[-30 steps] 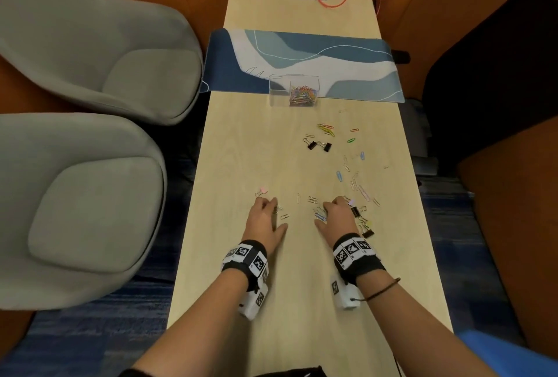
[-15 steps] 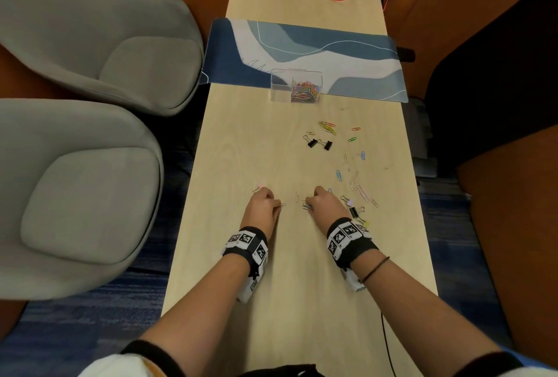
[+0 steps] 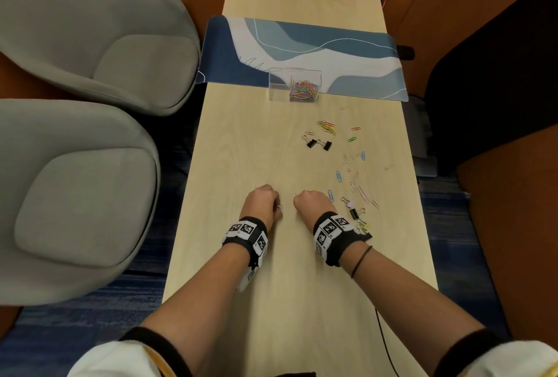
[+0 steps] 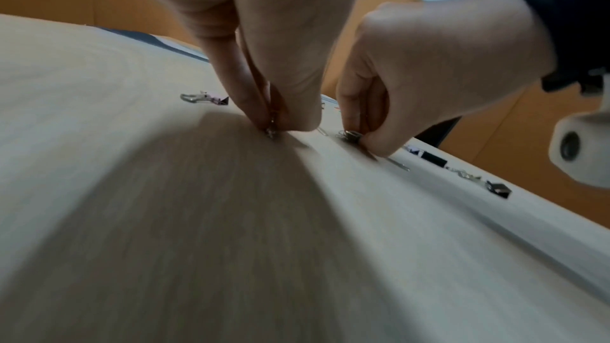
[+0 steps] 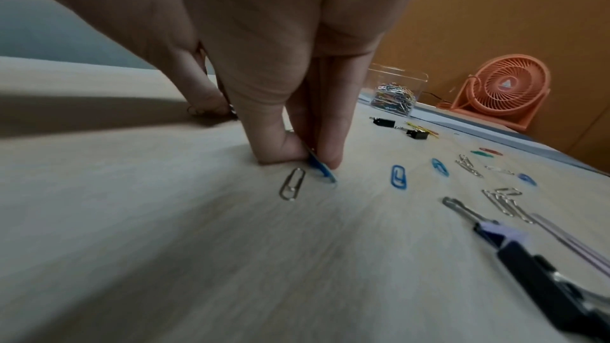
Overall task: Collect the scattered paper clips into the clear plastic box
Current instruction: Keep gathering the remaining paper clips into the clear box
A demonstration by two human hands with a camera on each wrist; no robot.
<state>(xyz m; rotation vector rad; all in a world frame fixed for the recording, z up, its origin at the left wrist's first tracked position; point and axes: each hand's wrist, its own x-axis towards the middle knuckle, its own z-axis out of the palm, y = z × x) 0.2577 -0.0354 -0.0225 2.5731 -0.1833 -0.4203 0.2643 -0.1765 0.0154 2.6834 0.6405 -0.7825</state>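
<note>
Box [image 3: 295, 85] lies at 12 o'clock from both hands; clips are pinched in right fingers [image 5: 330, 150] and left fingers [image 4: 254, 106] on the desk [image 3: 241, 141]

Both fists, left hand [image 3: 262, 203] and right hand [image 3: 311, 205], rest knuckles-up near scattered paper clips [image 3: 353, 183].

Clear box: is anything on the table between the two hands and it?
Nothing visible blocks the way. From the left hand and right hand, bare table runs up to the box. Two black binder clips and loose paper clips lie flat, right of that line.
</note>
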